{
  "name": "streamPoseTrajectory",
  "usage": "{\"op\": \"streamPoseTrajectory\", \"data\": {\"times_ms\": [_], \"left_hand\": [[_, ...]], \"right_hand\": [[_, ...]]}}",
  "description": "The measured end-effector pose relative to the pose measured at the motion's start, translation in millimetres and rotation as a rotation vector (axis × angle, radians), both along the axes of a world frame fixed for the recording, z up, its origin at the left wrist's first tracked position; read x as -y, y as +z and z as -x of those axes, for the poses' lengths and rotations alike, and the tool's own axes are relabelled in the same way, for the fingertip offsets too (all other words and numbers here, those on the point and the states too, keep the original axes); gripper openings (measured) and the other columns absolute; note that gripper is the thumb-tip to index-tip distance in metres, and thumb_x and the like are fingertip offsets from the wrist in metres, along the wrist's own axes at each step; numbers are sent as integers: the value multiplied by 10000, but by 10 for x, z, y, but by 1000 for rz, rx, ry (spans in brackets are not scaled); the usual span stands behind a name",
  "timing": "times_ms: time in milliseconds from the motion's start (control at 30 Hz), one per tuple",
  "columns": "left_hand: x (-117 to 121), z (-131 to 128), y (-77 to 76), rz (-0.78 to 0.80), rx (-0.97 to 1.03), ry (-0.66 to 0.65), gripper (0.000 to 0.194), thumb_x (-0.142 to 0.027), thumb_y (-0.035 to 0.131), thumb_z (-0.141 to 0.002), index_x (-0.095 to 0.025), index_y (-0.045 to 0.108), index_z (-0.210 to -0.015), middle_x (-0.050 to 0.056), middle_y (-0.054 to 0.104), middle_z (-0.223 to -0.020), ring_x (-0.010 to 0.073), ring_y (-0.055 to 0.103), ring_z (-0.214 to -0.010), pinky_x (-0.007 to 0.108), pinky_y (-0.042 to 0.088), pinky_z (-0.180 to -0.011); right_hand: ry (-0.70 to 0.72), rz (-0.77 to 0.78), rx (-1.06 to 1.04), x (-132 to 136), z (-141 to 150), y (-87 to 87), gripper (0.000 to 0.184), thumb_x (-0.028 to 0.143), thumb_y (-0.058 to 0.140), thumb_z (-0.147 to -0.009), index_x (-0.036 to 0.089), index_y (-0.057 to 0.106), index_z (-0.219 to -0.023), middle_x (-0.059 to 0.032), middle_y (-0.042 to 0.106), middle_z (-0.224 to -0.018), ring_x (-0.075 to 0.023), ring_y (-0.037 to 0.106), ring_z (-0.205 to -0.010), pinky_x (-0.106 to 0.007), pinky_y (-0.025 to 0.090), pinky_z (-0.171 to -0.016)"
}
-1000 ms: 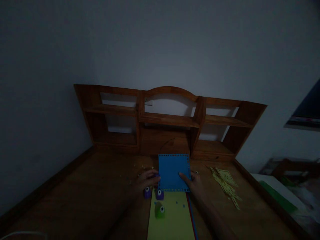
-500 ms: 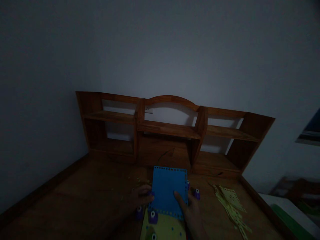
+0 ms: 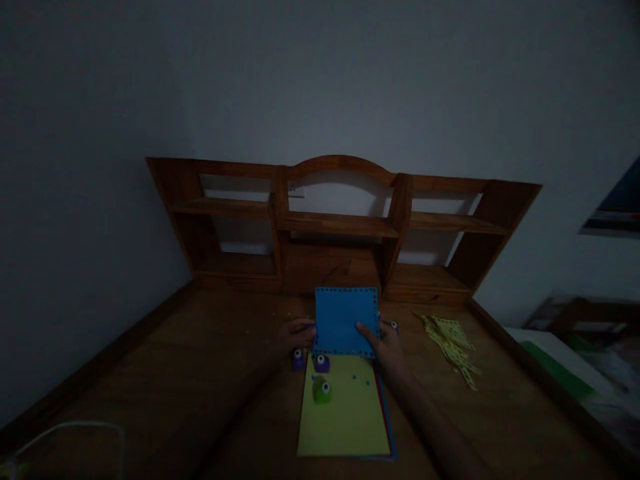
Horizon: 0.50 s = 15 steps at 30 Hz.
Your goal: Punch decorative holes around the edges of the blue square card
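Note:
A blue sheet (image 3: 345,313) with small holes punched along its edges is held up over a stack of coloured paper (image 3: 345,427), yellow on top. My right hand (image 3: 384,343) grips its right edge, thumb on the front, fingers behind. At the left edge my left hand (image 3: 291,338) is closed around a small purple paper punch (image 3: 309,327), mostly hidden by the fingers. Just below stand two purple punches with eye-like buttons, one on the table (image 3: 298,361) and one at the paper's top corner (image 3: 322,364). A green punch (image 3: 323,392) rests on the yellow paper.
Yellow punched paper strips (image 3: 453,343) lie to the right. Another purple punch (image 3: 395,327) is partly visible behind my right hand. A wooden shelf unit (image 3: 340,223) spans the table's back. A pale cable (image 3: 75,425) curves at lower left.
The view has tilted down, so more of the yellow paper and the green punch show. Both hands still hold the blue sheet and purple punch in much the same way.

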<state>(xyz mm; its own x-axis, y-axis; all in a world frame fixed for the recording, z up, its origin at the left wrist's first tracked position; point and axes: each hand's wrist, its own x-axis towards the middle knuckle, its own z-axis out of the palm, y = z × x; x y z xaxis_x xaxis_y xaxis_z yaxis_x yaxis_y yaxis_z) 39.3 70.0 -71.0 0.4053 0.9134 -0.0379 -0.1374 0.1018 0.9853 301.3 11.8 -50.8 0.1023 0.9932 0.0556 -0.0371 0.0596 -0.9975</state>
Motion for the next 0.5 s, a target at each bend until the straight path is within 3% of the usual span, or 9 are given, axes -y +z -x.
{"op": "streamPoseTrajectory", "data": {"times_ms": [300, 500], "left_hand": [[59, 12, 120, -16, -17, 5, 534, -468, 869, -630, -149, 696, -1022, 87, 730, -970, 234, 692, -830, 341, 543, -755], [30, 29, 78, -15, -20, -35, 523, -455, 866, -642, -161, 687, -1037, 79, 728, -968, 215, 686, -807, 335, 537, -742]], "right_hand": [[-1, 20, -15, -19, -19, -59, 496, 594, 799, -690, 142, 724, -880, -88, 758, -856, -253, 694, -668, -371, 577, -632], [-6, 18, -1, -22, -23, -44, 498, 593, 790, -702, 147, 734, -918, -95, 761, -892, -275, 710, -721, -389, 586, -672]]}}
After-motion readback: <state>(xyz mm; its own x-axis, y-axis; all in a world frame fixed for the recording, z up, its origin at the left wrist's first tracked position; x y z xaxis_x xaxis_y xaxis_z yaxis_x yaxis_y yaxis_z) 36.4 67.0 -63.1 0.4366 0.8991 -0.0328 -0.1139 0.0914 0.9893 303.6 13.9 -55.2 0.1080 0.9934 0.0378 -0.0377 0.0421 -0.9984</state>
